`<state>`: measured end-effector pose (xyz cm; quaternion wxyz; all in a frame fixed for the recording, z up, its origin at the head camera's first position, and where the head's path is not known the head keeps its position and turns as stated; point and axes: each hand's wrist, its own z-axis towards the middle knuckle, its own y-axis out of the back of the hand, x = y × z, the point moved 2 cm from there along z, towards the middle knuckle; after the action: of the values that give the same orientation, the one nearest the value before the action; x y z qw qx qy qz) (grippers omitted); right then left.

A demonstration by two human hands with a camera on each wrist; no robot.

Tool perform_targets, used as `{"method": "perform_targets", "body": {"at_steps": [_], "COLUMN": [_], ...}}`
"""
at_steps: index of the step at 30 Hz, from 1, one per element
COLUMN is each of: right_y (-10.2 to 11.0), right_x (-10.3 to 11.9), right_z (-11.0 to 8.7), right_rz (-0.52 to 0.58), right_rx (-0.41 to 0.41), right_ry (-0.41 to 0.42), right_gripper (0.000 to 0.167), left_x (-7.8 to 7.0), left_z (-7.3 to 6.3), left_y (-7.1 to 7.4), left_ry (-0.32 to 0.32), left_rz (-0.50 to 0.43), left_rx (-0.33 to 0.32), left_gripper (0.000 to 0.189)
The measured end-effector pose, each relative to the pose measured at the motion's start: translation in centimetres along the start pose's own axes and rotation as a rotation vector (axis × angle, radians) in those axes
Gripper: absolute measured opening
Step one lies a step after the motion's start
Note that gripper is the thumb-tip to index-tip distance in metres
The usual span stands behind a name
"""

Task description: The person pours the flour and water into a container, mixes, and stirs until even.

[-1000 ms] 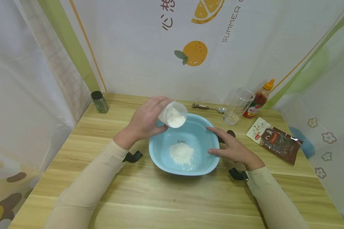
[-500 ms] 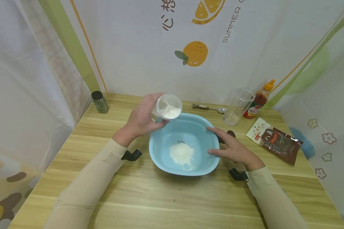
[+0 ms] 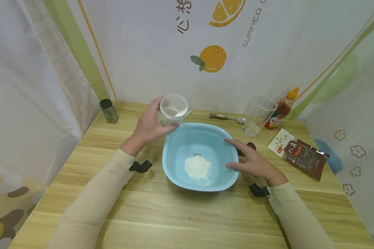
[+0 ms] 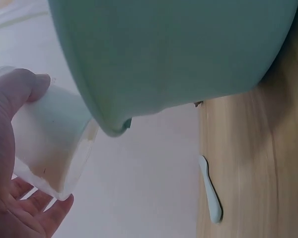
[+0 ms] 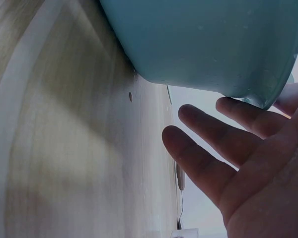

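Note:
My left hand (image 3: 148,124) grips a clear plastic cup (image 4: 54,134) of white powder. In the head view the cup is over the far left rim of a light blue basin (image 3: 174,176), its mouth facing up and toward me. A small heap of white powder (image 3: 197,167) lies on the basin floor. My right hand (image 3: 252,160) rests at the basin's right rim, with thumb and one fingertip over the edge. In the right wrist view its other fingers (image 5: 203,163) are spread and fairly straight beside the basin's outer wall.
A green-filled jar (image 3: 109,111) stands at the back left. A pale blue utensil (image 4: 211,191) lies behind the basin. Back right are a spoon (image 3: 227,117), an upright clear glass (image 3: 258,116), a red sauce bottle (image 3: 279,110) and a brown spice packet (image 3: 302,155).
My left hand has moved back and left with the cup, from over the basin to its far left rim. The cup has tipped more upright. The right hand stays put.

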<state>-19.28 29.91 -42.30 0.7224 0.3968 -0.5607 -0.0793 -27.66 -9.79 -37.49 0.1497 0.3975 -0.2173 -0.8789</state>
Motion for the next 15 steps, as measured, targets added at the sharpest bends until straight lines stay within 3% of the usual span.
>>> {"method": "perform_targets", "body": {"at_steps": [7, 15], "right_y": [0.0, 0.0], "right_x": [0.2, 0.2], "right_z": [-0.2, -0.2], "right_rz": [-0.011, -0.002], "right_rx": [0.002, 0.005], "right_ry": [-0.007, -0.014], "right_gripper": [0.087, 0.087], "left_x": [0.9, 3.0], "left_z": [0.0, -0.2], "left_y": [0.7, 1.4], "left_ry": [0.138, 0.297], "left_rz": [-0.07, -0.182], "left_rx": [-0.02, -0.027], "left_gripper": [0.093, 0.09]}}
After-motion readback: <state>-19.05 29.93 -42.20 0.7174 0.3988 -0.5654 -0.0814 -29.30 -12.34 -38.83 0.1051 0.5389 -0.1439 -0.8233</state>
